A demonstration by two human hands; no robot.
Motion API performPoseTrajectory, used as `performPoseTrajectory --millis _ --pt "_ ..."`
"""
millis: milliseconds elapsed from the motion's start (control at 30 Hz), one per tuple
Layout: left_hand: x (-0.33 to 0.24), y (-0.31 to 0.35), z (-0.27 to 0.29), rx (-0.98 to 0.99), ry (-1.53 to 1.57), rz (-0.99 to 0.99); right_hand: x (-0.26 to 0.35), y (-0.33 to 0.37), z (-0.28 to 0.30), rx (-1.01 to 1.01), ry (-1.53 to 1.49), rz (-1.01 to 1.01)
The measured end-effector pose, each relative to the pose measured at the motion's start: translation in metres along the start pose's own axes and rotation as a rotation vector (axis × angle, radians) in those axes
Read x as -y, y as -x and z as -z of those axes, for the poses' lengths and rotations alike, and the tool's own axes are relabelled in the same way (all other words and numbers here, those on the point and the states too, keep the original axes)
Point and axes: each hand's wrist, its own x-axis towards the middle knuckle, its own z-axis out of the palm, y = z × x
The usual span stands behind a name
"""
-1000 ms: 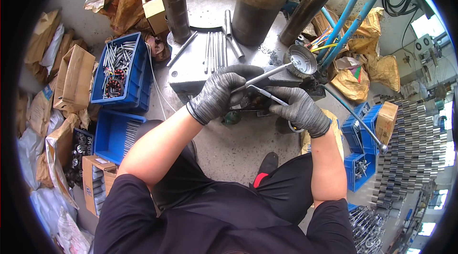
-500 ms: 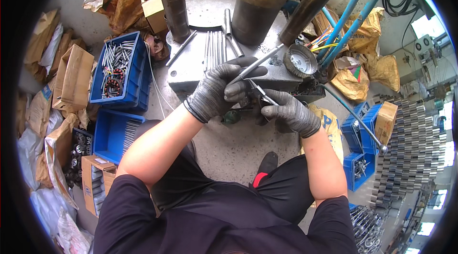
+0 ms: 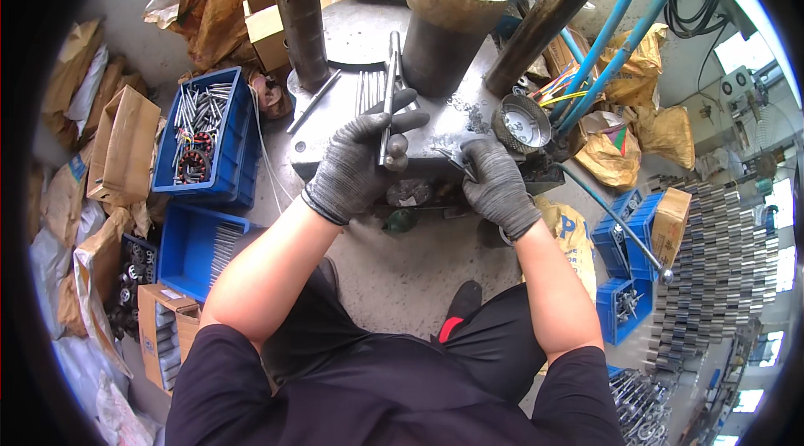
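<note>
My left hand (image 3: 356, 157), in a grey glove, is closed around a slim metal shaft (image 3: 389, 98) that points away from me over the metal machine bed. My right hand (image 3: 496, 182), gloved too, grips a small metal tool (image 3: 452, 158) with narrow tips, like pliers; the fingers hide most of it. It is at the bed's front edge, apart from the shaft. Just beyond it, small thin rings (image 3: 477, 121) lie scattered on the bed. More metal shafts (image 3: 368, 90) lie side by side behind my left hand.
On the machine bed (image 3: 322, 132) stand a thick cylinder (image 3: 448, 36), two dark columns (image 3: 297, 15) and a round metal dish (image 3: 521, 123). To the left are blue bins (image 3: 205, 123) of shafts and an open carton (image 3: 126, 144). Blue hoses (image 3: 615, 44) run at the right, near stacked metal parts (image 3: 712, 278).
My left hand has turned the shaft from a rightward slant to nearly straight away from me. My right hand has moved away from it with the tool, toward the scattered rings.
</note>
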Motion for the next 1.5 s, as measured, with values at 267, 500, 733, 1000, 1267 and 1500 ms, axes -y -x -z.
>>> performPoseTrajectory --millis 267,500,733,1000,1267,1500 --pt "-0.003 0.001 -0.002 0.053 -0.154 -0.117 -0.009 -0.023 -0.023 0.01 0.185 -0.008" --pt "0.001 0.002 -0.01 -0.021 -0.247 -0.171 -0.016 -0.059 -0.024 0.114 0.161 -0.063" --pt "0.006 0.003 -0.001 -0.077 -0.27 -0.222 -0.008 -0.078 -0.021 0.338 0.192 -0.198" --pt "0.004 0.002 0.009 -0.334 -0.251 -0.127 -0.02 -0.043 -0.02 0.108 0.182 0.002" --pt "0.011 -0.006 0.012 -0.355 -0.246 -0.082 -0.041 -0.034 -0.036 -0.062 0.05 -0.04" --pt "0.016 -0.005 0.012 -0.389 -0.271 -0.069 -0.054 -0.036 -0.046 -0.26 -0.165 -0.308"
